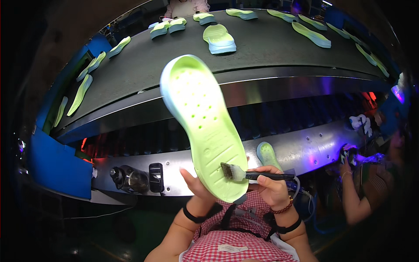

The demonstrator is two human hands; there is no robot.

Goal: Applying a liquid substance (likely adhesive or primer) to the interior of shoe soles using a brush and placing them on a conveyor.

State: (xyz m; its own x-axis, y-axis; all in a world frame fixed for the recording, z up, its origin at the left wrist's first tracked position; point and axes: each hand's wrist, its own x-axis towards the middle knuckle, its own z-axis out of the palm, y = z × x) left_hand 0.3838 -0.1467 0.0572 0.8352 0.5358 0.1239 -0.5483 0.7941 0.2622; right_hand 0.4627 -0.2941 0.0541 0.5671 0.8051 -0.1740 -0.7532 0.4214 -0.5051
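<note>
A large lime-green shoe sole [214, 135] with a pale blue rim stands tilted up in front of me, its inner face with small holes and grooves toward me. My left hand [198, 187] grips it at the lower left edge, the fingers mostly hidden behind it. In my right hand [273, 187] is a black-handled brush [267, 175]. Its dark bristles touch the grooved lower part of the sole. Just behind that hand, another green sole [267, 153] lies on the metal ledge [181, 162].
Beyond the ledge runs a dark conveyor belt [144, 67] carrying several green-and-blue soles. A dark bottle [133, 179] and a black rectangular holder [156, 177] are on the ledge at left. Another person's arm [351, 198] is at right; a person [187, 6] sits at the far side.
</note>
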